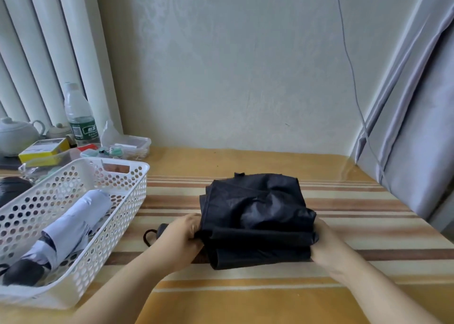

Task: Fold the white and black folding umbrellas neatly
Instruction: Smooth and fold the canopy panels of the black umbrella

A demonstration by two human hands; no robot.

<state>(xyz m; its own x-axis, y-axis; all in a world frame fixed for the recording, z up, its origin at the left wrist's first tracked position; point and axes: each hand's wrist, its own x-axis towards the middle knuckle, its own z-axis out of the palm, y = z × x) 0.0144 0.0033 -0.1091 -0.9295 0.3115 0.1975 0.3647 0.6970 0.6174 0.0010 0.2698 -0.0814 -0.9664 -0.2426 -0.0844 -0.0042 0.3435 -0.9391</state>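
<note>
The striped bench [245, 287] carries a white basket [73, 225] left of the left hand [181, 240], holding the rolled white umbrella [73, 225]. Between both hands lies the black umbrella [258, 218]. Left hand and right hand [324, 247] each grip one end, apparently to bunch its canopy for rolling.

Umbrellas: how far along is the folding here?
Done: the white umbrella lies rolled up in the basket. In hand: the left hand and right hand grip the black umbrella, canopy bunched loosely on the table. Left: rolling it tight.
</note>
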